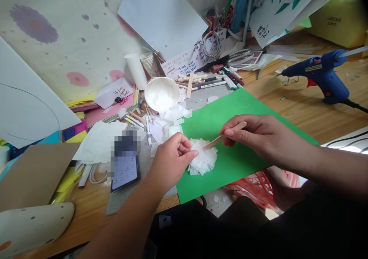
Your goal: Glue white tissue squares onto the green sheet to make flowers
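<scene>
A round cluster of white paper pieces (203,165) lies on a green sheet (238,105). My right hand (253,136) grips a wooden craft stick (220,139), whose far end rests on the cluster near its top. At the cluster's left edge, my left hand (176,155) has thumb and fingers closed on what looks like a bit of the white paper; the exact piece is hidden by the fingertips. Just beyond the left hand, loose white paper scraps (176,113) lie in front of a paper bowl (162,94) with white stuff inside.
A blue glue gun (322,75) stands at the right on the wooden table. A phone (125,170) lies left of my left hand. Pens and markers (230,78), paper cups (135,71) and another craft stick (189,85) crowd the back. The green sheet overhangs the table's front edge.
</scene>
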